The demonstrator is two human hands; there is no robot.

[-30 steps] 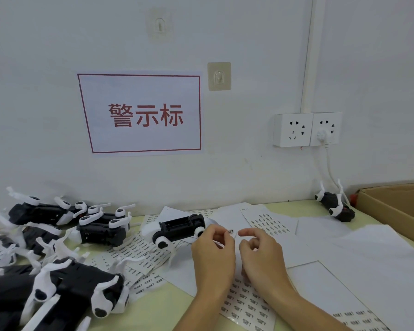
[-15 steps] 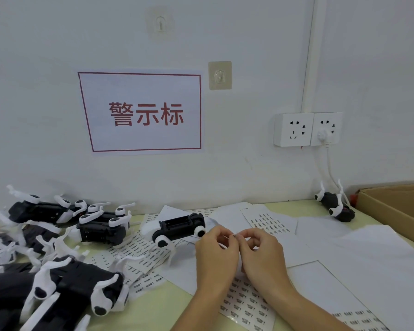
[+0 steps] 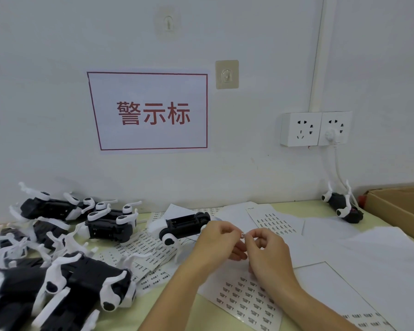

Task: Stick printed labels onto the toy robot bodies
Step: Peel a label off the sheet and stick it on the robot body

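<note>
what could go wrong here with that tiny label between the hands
The small label, pinched between the left hand and right hand, could fold onto itself or stick to a fingertip. Carrying it to the nearest toy robot, a wrist might drag the loose label sheets underneath.

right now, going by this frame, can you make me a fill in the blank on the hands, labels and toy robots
1. The left hand and right hand together pinch one tiny printed ____ between their fingertips.
2. The nearest black-and-white toy robot body lies just to the ____ of the left hand.
3. The brown cardboard box sits at the table's ____ edge.
4. A white plug sits in the ____ wall socket.

Missing words: label; left; right; right
</note>
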